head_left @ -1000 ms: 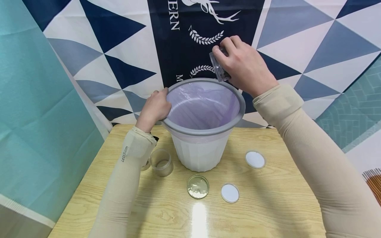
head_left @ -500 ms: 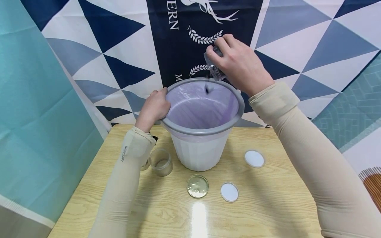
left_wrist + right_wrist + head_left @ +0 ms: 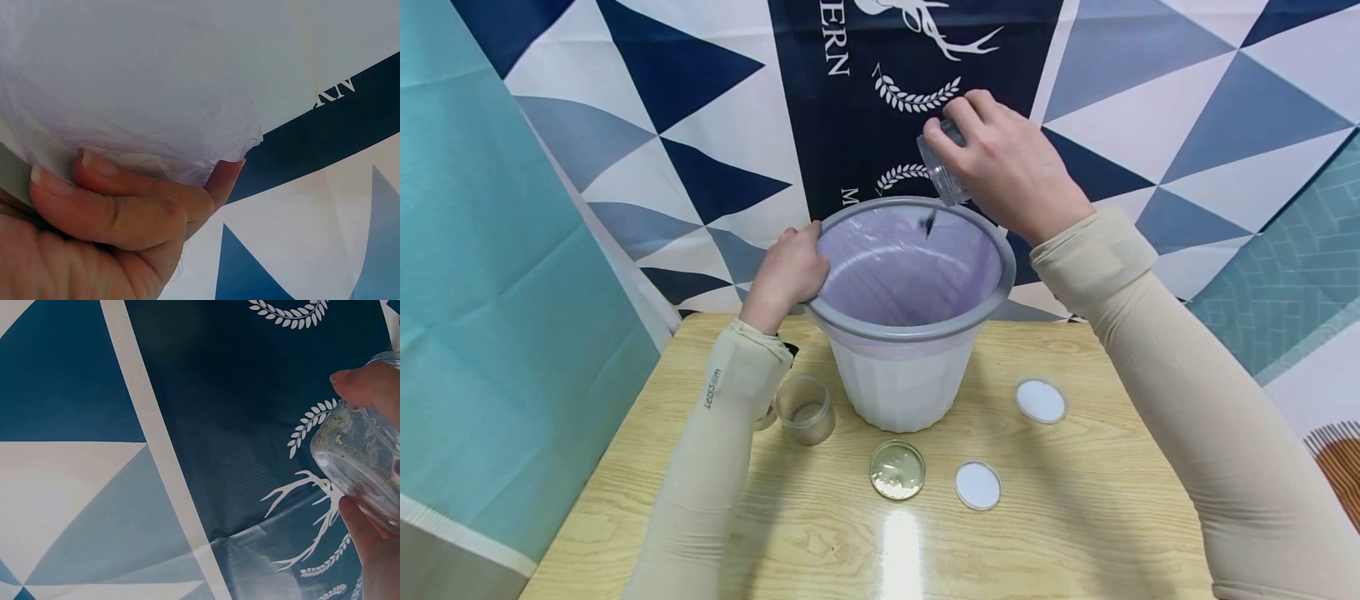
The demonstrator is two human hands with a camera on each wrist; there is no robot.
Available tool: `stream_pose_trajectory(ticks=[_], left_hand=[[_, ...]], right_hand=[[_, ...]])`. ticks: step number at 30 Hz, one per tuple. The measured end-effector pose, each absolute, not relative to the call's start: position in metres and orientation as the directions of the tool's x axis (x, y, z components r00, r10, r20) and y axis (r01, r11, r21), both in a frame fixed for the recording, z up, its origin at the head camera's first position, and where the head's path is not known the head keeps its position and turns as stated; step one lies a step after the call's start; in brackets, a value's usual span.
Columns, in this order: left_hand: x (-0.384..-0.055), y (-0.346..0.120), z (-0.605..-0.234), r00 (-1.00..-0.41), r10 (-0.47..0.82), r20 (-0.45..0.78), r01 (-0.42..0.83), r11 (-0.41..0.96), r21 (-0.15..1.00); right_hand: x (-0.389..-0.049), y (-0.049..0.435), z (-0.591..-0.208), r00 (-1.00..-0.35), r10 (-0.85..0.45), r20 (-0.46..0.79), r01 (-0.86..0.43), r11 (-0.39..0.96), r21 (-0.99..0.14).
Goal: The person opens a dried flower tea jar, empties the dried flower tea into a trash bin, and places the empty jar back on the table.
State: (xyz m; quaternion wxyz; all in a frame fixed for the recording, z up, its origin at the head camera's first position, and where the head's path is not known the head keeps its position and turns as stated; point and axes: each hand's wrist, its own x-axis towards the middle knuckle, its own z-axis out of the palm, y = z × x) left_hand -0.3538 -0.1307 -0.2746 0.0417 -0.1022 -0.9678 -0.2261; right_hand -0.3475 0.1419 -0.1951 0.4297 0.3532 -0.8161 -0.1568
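Note:
A white waste bin (image 3: 902,392) with a grey rim (image 3: 917,333) and a thin purple bag (image 3: 887,279) lining it stands upright on the table. My left hand (image 3: 790,271) grips the rim on its left side; in the left wrist view, the curled fingers lie against the bin's lined outside. Above the bin's far right rim, my right hand (image 3: 1011,162) holds a clear jar (image 3: 943,179), tipped mouth-down. Dark bits (image 3: 928,222) fall from it into the bin. Small yellowish-brown flecks cling inside the jar (image 3: 340,440) in the right wrist view.
An open clear jar (image 3: 806,408) stands left of the bin, another round item (image 3: 766,419) partly hidden behind it by the sleeve. A gold-tinted round lid (image 3: 898,471) and two white discs (image 3: 978,485) lie on the wooden table (image 3: 827,533). Patterned cloth (image 3: 722,100) hangs close behind.
My right hand has moved slightly left with the jar, which tips over the bin. Dark bits have come out and are falling. The left hand has stayed on the rim.

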Motion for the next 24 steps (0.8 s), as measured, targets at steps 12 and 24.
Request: stream_pose_trajectory(ticks=[12,24], left_hand=[[-0.3524,-0.1311,-0.2760,-0.972,0.186,0.142,0.230,0.876,0.424],[-0.3537,-0.1306,-0.2750,-0.974,0.181,0.133,0.221,0.879,0.423]], right_hand=[[-0.3497,0.1439,-0.1983,-0.378,-0.720,0.582,-0.443,0.693,0.569],[-0.3506,0.1420,-0.1939,-0.343,-0.738,0.581,-0.456,0.671,0.584]])
